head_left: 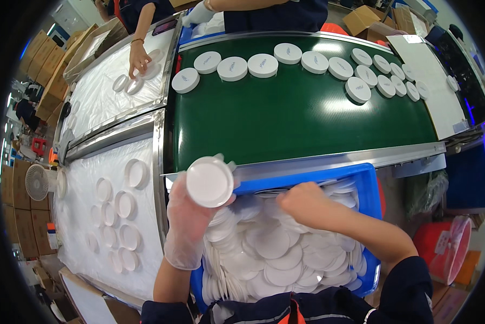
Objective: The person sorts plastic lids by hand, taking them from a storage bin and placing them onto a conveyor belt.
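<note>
A round white lid point(210, 182), its hollow side facing up, is gripped by the edge in my left hand point(184, 229), which wears a clear thin glove. That hand is slightly blurred and hovers beside the conveyor's near edge. Below lies a blue bin point(372, 202) heaped with thin white discs point(272, 240). Over the far part of the heap my right hand point(305, 204) is closed, its fingers curled down and away. Whatever they may hold is hidden behind the knuckles.
Several white lids point(262, 65) with small printing sit along the far side of a green conveyor point(302, 124). More lids point(125, 204) rest on a plastic-covered table point(99, 275) at left. Across the line, a co-worker's hand point(139, 59) touches lids. A red bucket point(442, 251) stands right.
</note>
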A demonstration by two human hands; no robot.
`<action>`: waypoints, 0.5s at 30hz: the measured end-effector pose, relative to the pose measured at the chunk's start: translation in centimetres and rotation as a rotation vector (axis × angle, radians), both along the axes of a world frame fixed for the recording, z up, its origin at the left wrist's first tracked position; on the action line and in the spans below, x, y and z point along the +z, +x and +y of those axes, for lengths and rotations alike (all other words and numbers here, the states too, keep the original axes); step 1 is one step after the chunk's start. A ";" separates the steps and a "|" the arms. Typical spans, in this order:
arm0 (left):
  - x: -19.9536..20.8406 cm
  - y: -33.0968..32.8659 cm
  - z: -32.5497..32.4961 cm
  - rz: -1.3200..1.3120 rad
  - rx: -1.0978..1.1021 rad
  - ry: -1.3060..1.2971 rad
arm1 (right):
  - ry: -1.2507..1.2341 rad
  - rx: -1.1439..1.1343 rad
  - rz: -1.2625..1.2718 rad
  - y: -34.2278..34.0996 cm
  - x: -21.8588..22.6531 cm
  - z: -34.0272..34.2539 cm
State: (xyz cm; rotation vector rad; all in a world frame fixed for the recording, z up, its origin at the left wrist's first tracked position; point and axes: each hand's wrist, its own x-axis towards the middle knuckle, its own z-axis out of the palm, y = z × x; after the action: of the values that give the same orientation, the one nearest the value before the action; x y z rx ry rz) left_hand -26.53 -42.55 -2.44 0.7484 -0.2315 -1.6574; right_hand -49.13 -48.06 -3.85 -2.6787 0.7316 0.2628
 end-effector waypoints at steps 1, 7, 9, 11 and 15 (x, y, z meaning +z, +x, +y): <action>0.1 0.3 1.0 -0.009 0.011 -0.001 | -0.038 -0.076 -0.044 -0.2 1.0 0.0; 2.2 -3.0 2.6 -0.295 0.003 0.193 | 0.545 -0.744 -0.958 1.4 4.0 1.2; 2.7 -4.5 2.3 -0.234 0.010 0.184 | 0.434 -0.693 -0.948 2.5 3.3 1.7; 2.5 -4.8 2.3 -0.181 0.024 0.183 | 0.337 -0.637 -0.938 2.8 3.2 1.9; 1.2 -2.6 1.6 -0.965 0.123 0.059 | 0.057 -0.401 -0.737 1.9 3.3 2.1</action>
State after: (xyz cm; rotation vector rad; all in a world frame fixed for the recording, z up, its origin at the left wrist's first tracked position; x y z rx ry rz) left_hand -29.10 -40.95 -1.27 1.5369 -0.7925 -1.0781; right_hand -47.25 -45.93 -0.52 -2.2365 0.9429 -0.7466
